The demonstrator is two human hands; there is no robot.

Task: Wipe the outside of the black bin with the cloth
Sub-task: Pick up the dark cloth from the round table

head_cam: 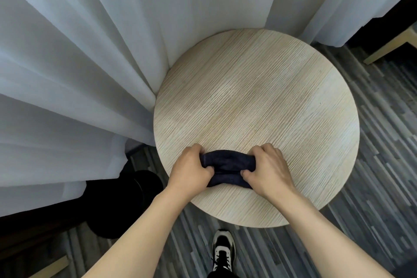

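- Cloth (pixel 226 168): a small dark navy piece of fabric, bunched into a soft roll near the front edge of a round table, the edge closest to the person. It looks light and limp, likely to fold and flop rather than hold a shape, so it would be best gathered into a pad in one palm.
- Left hand (pixel 190 168): fingers curled and clenched around the left end of the cloth, thumb tucked under the fabric.
- Right hand (pixel 267 169): likewise closed on the right end, fingertips pressing the fabric down and inward. Both hands grip at once, and the cloth is squeezed between them against the tabletop.
- Shoe (pixel 223 249): one black and white trainer on the striped grey floor, below the table's front edge.
- Black bin (pixel 117 205): a dark round container on the floor to the person's left, beside the table and partly under the hem of the curtain. Its outer wall is in deep shadow, so its surface finish cannot be judged. It seems rigid; if it is light, it might slide under wiping pressure and need steadying at the rim. Nothing touches it yet.
- Round table (pixel 259 88): pale wood grain, bare apart from the cloth.
- Curtain (pixel 90 52): sheer white folds behind and to the left, brushing the table's far edge.
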